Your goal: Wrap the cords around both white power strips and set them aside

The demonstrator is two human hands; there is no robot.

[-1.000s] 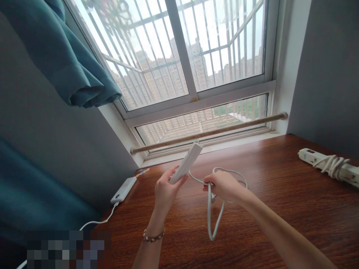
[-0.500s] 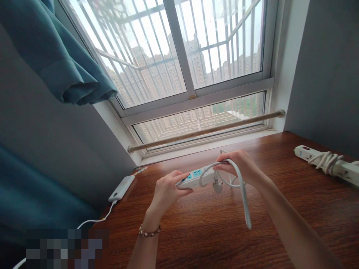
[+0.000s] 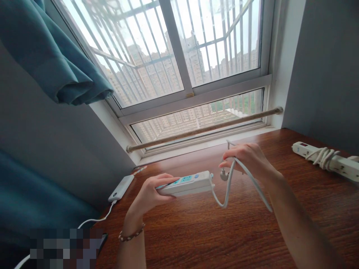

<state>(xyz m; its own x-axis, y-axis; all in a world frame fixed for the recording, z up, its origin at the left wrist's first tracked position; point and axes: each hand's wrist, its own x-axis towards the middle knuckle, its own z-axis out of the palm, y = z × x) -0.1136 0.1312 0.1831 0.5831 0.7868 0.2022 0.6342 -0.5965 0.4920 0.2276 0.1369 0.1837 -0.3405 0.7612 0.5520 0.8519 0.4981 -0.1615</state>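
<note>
My left hand (image 3: 150, 192) grips one end of a white power strip (image 3: 187, 183) with blue-marked sockets, held level above the wooden table (image 3: 224, 231). Its white cable (image 3: 228, 188) leaves the strip's right end, dips in a loop and rises into my right hand (image 3: 248, 158). That hand holds the cable looped, with the plug (image 3: 223, 174) hanging just below its fingers. A second length of cable runs down past my right wrist.
A second power strip (image 3: 327, 160) with its cord wound around it lies at the table's right edge. A white power bank (image 3: 121, 188) with a cable sits at the left near the wall. Window, metal rod (image 3: 204, 129) and teal curtain (image 3: 53, 63) lie beyond.
The strip has swung from pointing up toward the window to lying level. My right hand moved up and to the right, drawing the cable loop away from the strip.
</note>
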